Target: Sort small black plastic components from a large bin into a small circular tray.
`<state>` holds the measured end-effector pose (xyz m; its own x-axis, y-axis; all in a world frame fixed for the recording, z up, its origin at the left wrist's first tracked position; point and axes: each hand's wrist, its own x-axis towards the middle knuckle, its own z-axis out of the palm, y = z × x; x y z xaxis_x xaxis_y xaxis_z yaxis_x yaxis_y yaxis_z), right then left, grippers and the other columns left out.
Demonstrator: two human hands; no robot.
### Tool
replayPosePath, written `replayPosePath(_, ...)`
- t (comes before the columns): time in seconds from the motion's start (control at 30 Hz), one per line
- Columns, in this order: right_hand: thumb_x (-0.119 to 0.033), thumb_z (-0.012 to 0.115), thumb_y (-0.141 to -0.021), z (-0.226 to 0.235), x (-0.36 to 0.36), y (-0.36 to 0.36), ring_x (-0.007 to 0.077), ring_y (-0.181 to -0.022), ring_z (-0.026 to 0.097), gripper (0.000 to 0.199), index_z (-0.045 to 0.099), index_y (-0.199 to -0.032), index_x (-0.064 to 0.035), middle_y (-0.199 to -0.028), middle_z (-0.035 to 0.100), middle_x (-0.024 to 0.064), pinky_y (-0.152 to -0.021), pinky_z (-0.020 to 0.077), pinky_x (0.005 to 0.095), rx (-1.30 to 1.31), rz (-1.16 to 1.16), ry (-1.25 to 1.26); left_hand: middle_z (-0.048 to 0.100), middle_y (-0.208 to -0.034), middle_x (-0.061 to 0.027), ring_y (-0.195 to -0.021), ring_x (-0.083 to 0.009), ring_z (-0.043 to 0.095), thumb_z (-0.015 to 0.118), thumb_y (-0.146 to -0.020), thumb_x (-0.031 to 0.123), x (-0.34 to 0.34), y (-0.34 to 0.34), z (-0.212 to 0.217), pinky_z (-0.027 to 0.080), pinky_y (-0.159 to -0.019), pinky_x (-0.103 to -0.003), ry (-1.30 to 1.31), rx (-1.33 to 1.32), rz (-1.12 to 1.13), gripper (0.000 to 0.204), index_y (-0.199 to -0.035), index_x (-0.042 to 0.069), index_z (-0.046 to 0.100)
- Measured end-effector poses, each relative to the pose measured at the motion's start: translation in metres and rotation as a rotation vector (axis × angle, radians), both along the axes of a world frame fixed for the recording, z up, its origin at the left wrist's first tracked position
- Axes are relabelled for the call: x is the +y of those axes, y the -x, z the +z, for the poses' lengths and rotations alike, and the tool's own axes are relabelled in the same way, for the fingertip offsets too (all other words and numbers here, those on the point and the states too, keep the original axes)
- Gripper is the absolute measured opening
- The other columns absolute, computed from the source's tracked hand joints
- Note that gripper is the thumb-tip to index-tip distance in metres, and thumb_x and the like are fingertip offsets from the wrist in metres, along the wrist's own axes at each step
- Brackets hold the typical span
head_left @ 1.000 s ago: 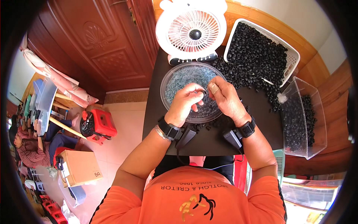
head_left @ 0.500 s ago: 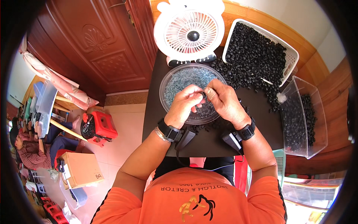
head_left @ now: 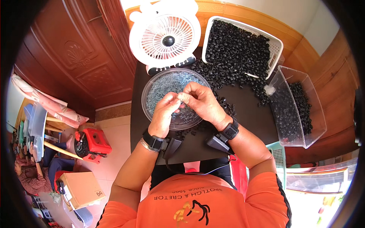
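Observation:
My left hand (head_left: 163, 114) and my right hand (head_left: 203, 104) meet above a round clear tub (head_left: 145, 102). Thumbs and fingers of both are pinched together, fingertips touching; whatever small thing is between them is hidden. The tub holds many tiny bluish clear pieces (head_left: 161, 85), with darker ones toward its near side. Small black ring-shaped parts (head_left: 224, 78) lie heaped on the dark table to the right of the tub, and more are scattered by my right wrist. Each wrist wears a black strap with a dark box-like device on it.
A white animal-shaped fan (head_left: 166, 38) stands behind the tub. Black parts spill from a tipped white basket (head_left: 279, 49) at the back right. A clear plastic bin (head_left: 317, 121) with more sits at the table's right edge. Far left, a person sits near a red stool (head_left: 99, 140) and cardboard box (head_left: 81, 190).
The whole view has shifted, so table and hands appear farther left. A dark ring-like part that showed between my fingertips is now hidden by closer-pressed fingers.

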<state>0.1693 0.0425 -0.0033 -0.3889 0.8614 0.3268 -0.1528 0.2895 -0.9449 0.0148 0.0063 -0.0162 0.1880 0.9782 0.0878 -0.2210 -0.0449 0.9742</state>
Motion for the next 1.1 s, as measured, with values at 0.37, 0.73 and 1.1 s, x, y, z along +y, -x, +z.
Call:
replayPosePath(0.37,-0.020,0.066,-0.071,0.019,0.054,-0.131,0.0332,-0.082,0.063,0.016,0.064,-0.081,-0.0073,-0.081,0.066,0.0137,-0.072,0.0499,0.0446,-1.221,-0.750,-0.285,0.058,-0.082,-0.0042,-0.077,-0.0152,0.057,0.049,-0.093,0.021,0.001,0.005,0.001,0.044,-0.072,-0.029,0.080,-0.176,0.076,0.019,-0.101,0.004,0.053)
replayPosePath(0.73,-0.015,0.064,-0.073,-0.011,0.077,-0.129,0.0366,-0.081,0.061,0.014,0.064,-0.081,-0.0034,-0.079,0.065,0.0169,-0.075,0.0484,0.0443,-1.232,-0.660,-0.356,0.059,-0.081,-0.0043,-0.072,-0.0171,0.058,0.047,-0.092,0.019,-0.003,0.008,-0.003,0.044,-0.065,-0.028,0.146,-0.356,-0.038,0.019,-0.099,0.004,0.057)
replayPosePath(1.1,-0.010,0.061,-0.091,0.014,0.008,-0.013,0.0076,-0.072,0.057,0.012,0.063,-0.096,0.0005,-0.085,0.065,0.0028,-0.067,0.0485,0.0228,0.036,-0.063,0.076,0.062,-0.089,-0.0081,-0.076,-0.0150,0.059,0.047,-0.094,0.020,-0.007,-0.002,0.008,0.045,-0.067,-0.025,0.078,-0.309,-0.187,0.023,-0.105,0.002,0.054)
